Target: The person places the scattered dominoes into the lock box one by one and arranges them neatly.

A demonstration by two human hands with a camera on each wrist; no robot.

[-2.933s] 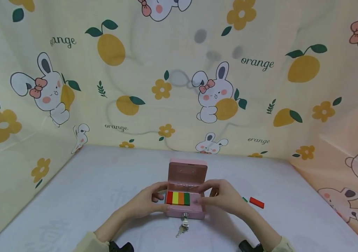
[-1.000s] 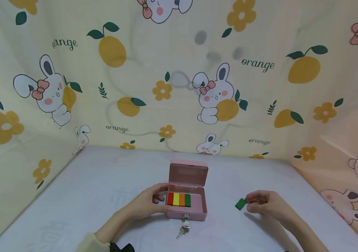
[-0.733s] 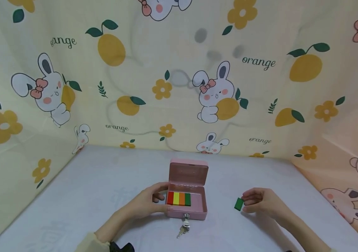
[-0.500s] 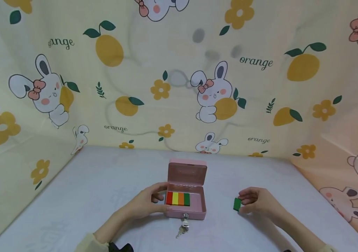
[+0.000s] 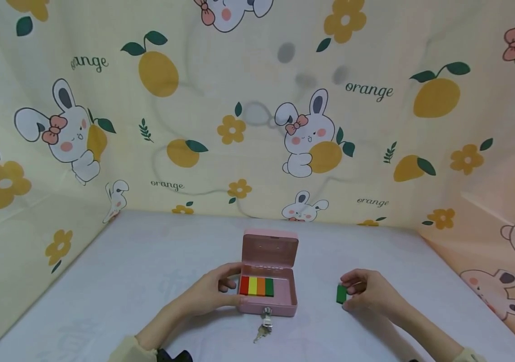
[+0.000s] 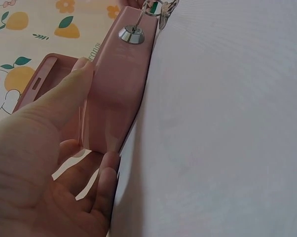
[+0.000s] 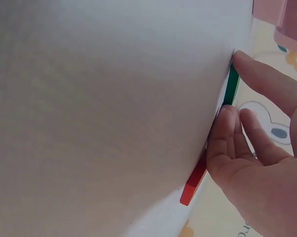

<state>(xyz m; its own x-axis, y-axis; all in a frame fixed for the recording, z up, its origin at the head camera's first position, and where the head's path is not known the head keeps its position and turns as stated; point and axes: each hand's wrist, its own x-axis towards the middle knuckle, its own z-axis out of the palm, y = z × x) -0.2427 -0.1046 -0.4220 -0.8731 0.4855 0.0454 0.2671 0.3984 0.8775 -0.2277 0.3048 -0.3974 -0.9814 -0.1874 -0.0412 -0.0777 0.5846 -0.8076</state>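
A pink metal cash box point(image 5: 286, 307) stands on the table, its lid raised. My left hand point(image 5: 209, 289) holds the left end, thumb at the front and fingers behind; the left wrist view shows the thumb on the box's rim. Inside, red, yellow, orange and green blocks point(image 5: 256, 286) stand side by side at the left, and bare floor shows at the right. To the right of the box, my right hand point(image 5: 372, 292) pinches a green block point(image 5: 341, 294) lying on the table. Below those fingers in the right wrist view lies a red block point(image 7: 194, 181), hidden in the head view.
Keys point(image 5: 264, 330) hang from the lock on the box's front. A white cloth point(image 5: 171, 241) covers the table. Printed fabric point(image 5: 248, 75) with rabbits and oranges encloses the back and both sides.
My right hand has left the box's right side and taken hold of the green block. That block has turned and shifted slightly left. My left hand stays on the box.
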